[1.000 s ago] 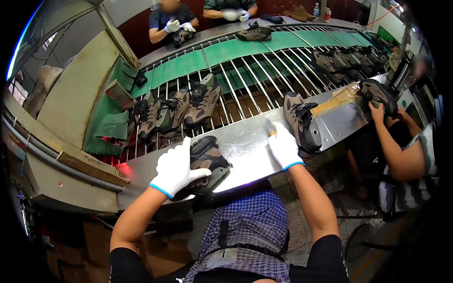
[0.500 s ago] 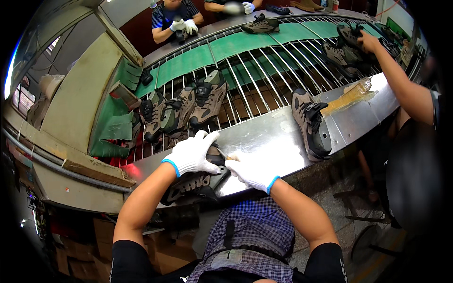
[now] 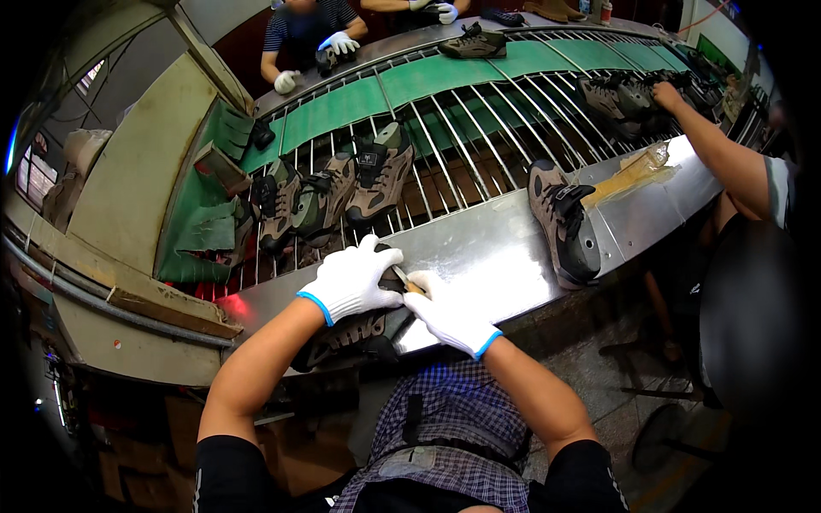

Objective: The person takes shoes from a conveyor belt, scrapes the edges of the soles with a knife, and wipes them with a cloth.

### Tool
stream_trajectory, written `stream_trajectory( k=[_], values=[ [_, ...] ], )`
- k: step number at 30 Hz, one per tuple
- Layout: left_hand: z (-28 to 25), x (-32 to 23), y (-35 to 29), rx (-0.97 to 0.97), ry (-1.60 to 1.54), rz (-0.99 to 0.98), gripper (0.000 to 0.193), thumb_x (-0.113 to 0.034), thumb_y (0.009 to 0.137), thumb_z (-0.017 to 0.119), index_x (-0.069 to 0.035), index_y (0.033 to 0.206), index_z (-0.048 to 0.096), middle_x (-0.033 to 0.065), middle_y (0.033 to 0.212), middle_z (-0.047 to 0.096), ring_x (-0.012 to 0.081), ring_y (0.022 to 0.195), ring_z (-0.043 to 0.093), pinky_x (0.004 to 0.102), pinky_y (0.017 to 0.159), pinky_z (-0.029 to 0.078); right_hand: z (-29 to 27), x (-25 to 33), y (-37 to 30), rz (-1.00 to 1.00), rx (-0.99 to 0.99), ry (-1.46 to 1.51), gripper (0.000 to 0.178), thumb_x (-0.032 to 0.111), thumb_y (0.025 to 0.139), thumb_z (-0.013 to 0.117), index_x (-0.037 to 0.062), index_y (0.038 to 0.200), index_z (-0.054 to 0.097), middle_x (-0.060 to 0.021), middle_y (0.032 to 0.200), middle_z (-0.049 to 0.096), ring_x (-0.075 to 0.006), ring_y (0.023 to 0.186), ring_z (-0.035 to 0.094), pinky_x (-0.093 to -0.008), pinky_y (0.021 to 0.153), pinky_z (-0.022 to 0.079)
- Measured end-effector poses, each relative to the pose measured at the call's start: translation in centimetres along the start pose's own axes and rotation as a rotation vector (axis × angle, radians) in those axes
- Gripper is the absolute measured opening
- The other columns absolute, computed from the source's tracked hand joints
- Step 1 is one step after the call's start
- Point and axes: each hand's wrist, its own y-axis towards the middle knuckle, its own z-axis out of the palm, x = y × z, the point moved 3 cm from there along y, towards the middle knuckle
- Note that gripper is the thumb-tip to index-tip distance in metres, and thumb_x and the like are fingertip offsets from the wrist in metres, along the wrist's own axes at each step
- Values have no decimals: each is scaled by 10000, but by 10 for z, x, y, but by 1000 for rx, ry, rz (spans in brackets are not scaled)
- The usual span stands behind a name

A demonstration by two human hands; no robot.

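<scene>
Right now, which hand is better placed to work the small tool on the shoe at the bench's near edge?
Probably the right hand: it grips the small tool, whose tip points toward the left hand. The left hand holds the shoe, so it seems better suited to steadying.

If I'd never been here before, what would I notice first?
Probably the white-gloved left hand on a brownish shoe at the metal bench, beside the right hand gripping a small tool. Farther back, a green strip curves across, and brown shoes line up before it on the left.
</scene>
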Motion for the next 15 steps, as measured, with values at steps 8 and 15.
stream_trajectory(
  k=[8,15],
  values=[
    [-15,-2,-4,153,15,123,647,-585,800,876,-261,1343,739,212,1401,592,416,1123,731,505,944,601,-48,-22,-35,272,-17,280,515,316,1084,616,-3,1478,530,-19,826,593,-92,597,529,-280,500,460],
    [-20,96,-51,-60,-677,27,952,-279,837,933,1,1623,475,188,1603,561,295,1453,564,439,1243,437,-52,-15,-71,373,-49,198,439,273,1082,623,37,1449,571,-23,841,644,-60,564,528,-232,470,450]
  ],
)
